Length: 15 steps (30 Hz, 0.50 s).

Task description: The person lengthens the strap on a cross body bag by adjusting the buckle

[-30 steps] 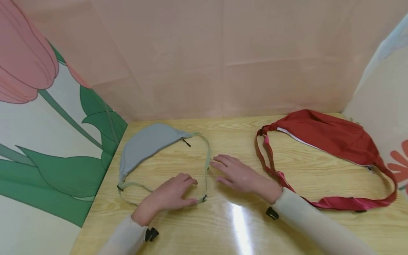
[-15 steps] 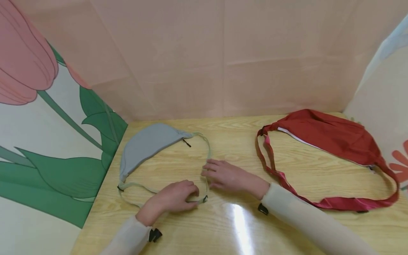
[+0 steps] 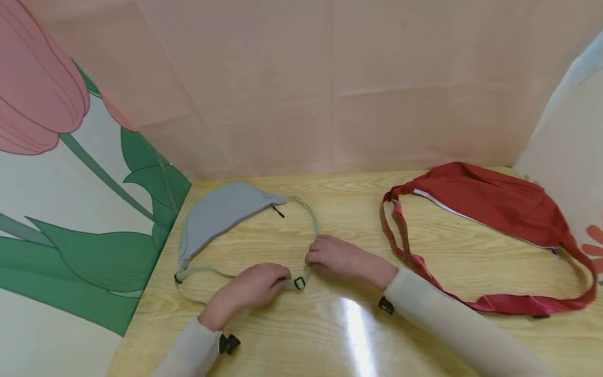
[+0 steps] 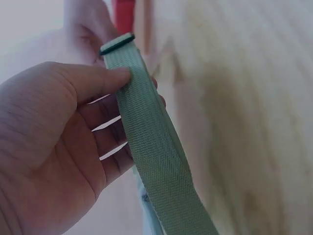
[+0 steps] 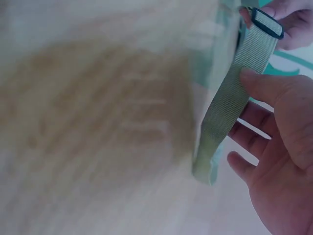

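Note:
A grey-blue waist bag [image 3: 221, 217] lies at the left of the table, its pale green strap [image 3: 315, 222] looping toward me. My left hand [image 3: 259, 285] pinches the strap between thumb and fingers, just left of a black strap slider [image 3: 299, 283]. On the other side of the slider, my right hand [image 3: 336, 256] pinches the same strap. In the left wrist view the green webbing [image 4: 151, 137] runs under my thumb, with the slider close above it. The right wrist view has the webbing [image 5: 227, 103] between my right thumb and fingers.
A red waist bag [image 3: 490, 204] with a red and pink strap [image 3: 523, 302] lies on the right of the wooden table [image 3: 311, 335]. A plain pinkish backdrop [image 3: 330, 89] stands behind, and a tulip-print panel [image 3: 85, 251] rises on the left.
My right hand has moved left to the strap and closed its fingers on it. My left fingers have closed on the strap too, and the slider has shifted slightly and lifted.

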Motion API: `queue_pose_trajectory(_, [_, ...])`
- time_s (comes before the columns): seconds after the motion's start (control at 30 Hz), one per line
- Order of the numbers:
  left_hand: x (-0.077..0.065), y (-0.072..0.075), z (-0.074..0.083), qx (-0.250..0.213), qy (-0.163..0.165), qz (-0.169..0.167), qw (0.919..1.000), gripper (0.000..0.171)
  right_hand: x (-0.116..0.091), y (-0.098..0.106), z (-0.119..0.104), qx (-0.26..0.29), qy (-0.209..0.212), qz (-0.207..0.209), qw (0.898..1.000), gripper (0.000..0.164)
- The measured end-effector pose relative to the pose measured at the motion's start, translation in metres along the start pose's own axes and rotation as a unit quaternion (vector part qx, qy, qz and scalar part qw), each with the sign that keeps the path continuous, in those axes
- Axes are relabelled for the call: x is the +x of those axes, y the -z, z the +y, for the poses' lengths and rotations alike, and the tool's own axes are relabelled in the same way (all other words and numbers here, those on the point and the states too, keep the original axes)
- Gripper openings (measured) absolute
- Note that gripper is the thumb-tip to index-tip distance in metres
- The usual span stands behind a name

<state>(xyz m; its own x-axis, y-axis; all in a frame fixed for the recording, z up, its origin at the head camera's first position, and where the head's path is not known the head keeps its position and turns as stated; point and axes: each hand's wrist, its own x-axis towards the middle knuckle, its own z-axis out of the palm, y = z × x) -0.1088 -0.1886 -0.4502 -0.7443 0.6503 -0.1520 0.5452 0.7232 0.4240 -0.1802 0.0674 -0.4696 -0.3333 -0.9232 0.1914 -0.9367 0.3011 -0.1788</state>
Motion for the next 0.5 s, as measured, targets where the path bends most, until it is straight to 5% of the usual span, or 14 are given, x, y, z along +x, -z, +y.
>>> queue_pose_trajectory(0.17, [-0.004, 0.013, -0.001, -0.036, 0.027, 0.054, 0.9975, 0.015, -0.002, 0.012, 0.004, 0.032, -0.039, 0.017, 0.999, 0.01])
queue_pose_trajectory(0.5, [0.004, 0.029, 0.001, -0.083, 0.064, 0.098, 0.9897, 0.02, 0.001, 0.024, 0.006, 0.085, -0.09, 0.032, 0.992, 0.026])
